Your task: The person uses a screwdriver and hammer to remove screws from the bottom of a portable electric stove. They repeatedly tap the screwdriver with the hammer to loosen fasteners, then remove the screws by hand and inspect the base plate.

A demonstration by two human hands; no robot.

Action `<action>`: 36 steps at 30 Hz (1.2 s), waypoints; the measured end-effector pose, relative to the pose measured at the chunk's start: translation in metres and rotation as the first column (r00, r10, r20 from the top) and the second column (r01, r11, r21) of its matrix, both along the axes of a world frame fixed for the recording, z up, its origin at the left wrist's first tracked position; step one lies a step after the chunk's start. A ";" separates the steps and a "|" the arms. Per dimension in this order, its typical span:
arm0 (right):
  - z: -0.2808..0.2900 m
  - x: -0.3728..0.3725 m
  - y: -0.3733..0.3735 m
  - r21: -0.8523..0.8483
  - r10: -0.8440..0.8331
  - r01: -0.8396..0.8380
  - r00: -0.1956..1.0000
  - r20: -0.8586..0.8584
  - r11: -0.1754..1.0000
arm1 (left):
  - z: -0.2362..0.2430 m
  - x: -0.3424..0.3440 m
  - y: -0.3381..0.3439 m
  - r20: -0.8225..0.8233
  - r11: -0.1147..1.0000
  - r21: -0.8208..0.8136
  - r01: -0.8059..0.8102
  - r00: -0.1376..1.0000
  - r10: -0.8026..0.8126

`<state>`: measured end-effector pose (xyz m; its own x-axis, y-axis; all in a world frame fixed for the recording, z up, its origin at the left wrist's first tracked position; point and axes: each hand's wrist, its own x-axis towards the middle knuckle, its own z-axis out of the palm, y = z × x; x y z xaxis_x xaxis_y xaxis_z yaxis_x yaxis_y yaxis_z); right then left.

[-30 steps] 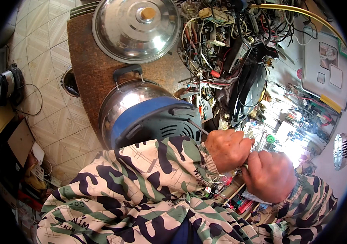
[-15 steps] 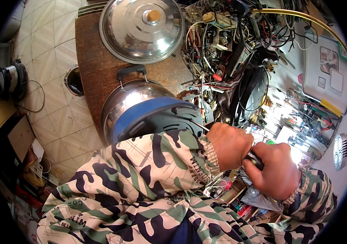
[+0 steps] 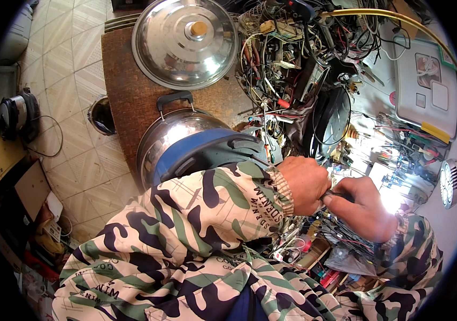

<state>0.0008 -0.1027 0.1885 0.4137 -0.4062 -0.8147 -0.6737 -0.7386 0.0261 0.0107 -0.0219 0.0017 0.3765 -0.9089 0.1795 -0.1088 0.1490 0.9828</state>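
A steel electric pot [image 3: 177,128] lies tipped on the wooden table, its blue and black plastic base [image 3: 215,158] turned toward me. Beside that base my left hand [image 3: 304,184] is closed, with the thin shaft of a screwdriver [image 3: 261,161] showing at its far side. My right hand [image 3: 365,206] closes its thumb and fingers around the dark handle, right next to the left hand. Where the tip meets the base is hard to make out. My left sleeve covers the lower part of the base, and the left fingertips are hidden.
A steel lid [image 3: 185,48] with a wooden knob lies behind the pot. Tangled wires and parts [image 3: 287,69] crowd the right. A lit lamp [image 3: 452,184] and a grey case [image 3: 426,85] stand at far right. The tiled floor [image 3: 73,160] is beyond the table's left edge.
My right hand has turned, and its fingers have shifted on the handle. Both hands have moved slightly up in the picture. The whole view has shifted a little; the pot still lies tipped.
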 end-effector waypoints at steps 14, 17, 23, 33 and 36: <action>-0.004 0.016 0.020 -0.076 0.366 -0.369 0.929 -0.054 0.926 | -0.010 -0.023 0.002 0.021 0.958 -0.031 -0.285 0.958 0.285; -0.004 0.003 0.019 -0.094 0.581 -0.577 0.814 0.018 0.811 | -0.010 -0.033 0.000 -0.006 0.918 -0.084 -0.389 0.921 0.390; -0.005 -0.009 0.010 -0.192 0.834 -0.819 0.551 -0.006 0.540 | -0.010 -0.036 -0.005 -0.074 0.838 -0.109 -0.535 0.845 0.530; -0.008 -0.025 0.000 -0.258 0.995 -0.961 0.095 0.031 0.100 | -0.010 -0.045 -0.005 0.002 0.747 -0.184 -0.639 0.760 0.650; -0.011 -0.016 -0.003 -0.319 0.995 -0.946 -0.081 0.056 -0.059 | -0.011 -0.042 -0.007 0.022 0.674 -0.178 -0.717 0.682 0.731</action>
